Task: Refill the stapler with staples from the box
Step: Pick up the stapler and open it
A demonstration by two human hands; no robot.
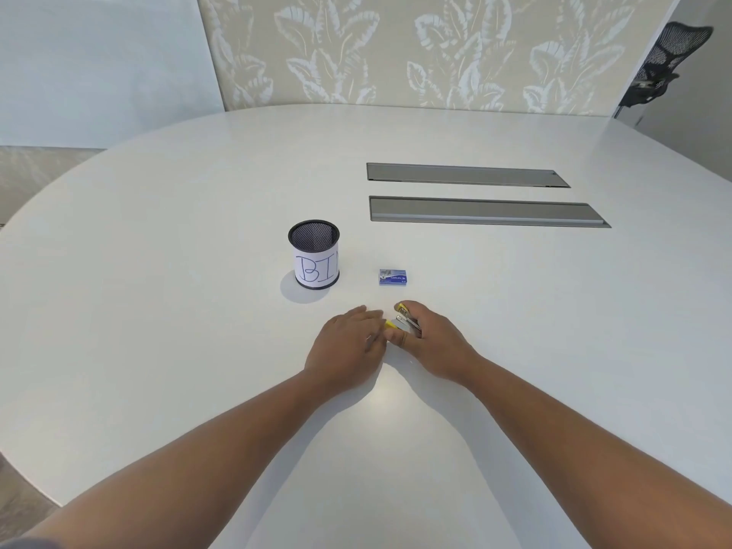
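A black mesh cup (pixel 314 253) stands on the white table (pixel 158 311), wrapped in a white paper label with handwritten letters "BI"; a third letter curves out of sight round the cup's right side and cannot be read. To its right, well apart from it, lies the small blue box of staples (pixel 393 277), lid closed; its printing is too small to read, so no brand can be told.

Nearer the person, just in front of the box, both hands meet over the yellow and silver stapler (pixel 405 320). The right hand (pixel 431 342) grips the stapler's body, its fingers curled round it and hiding most of it; only the yellow tip and part of the metal channel show. The left hand (pixel 346 342) lies flat and low with its fingers fairly straight, the fingertips touching a yellow end of the stapler; whether they pinch it is hidden by the hand itself.

Farther back, 2 long grey cable hatches (pixel 475 192) sit in the tabletop. A black mesh chair (pixel 669 61) is partly cut off at the upper right, beside leaf-patterned wallpaper (pixel 396 49).
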